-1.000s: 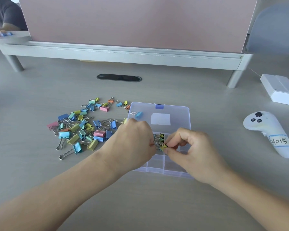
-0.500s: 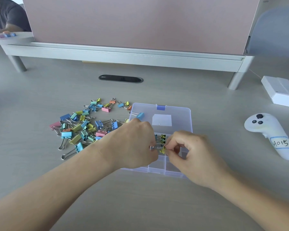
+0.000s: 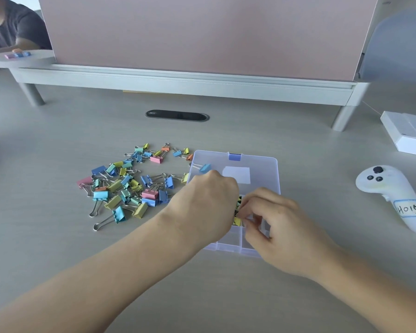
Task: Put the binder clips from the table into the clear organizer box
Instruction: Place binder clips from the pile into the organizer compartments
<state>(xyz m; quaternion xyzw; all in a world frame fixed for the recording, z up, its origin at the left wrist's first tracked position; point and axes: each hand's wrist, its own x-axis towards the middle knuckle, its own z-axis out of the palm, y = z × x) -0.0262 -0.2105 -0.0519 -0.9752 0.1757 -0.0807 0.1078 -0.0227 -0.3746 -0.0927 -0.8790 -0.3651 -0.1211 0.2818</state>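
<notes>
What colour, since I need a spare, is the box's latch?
The latch is periwinkle blue; head view.

We count one clear organizer box (image 3: 262,164). Beside it on the worktop (image 3: 58,152) lies one big pile of binder clips (image 3: 150,193). It has more than thirty, too many for us to count one by one. One blue clip (image 3: 205,168) sits alone on the lid. We see a few yellow clips (image 3: 237,221) inside, but some are hidden. There are two grips, a left grip (image 3: 202,205) and a right grip (image 3: 274,227). We also count one white controller (image 3: 382,183) and one white carton (image 3: 408,133).
</notes>
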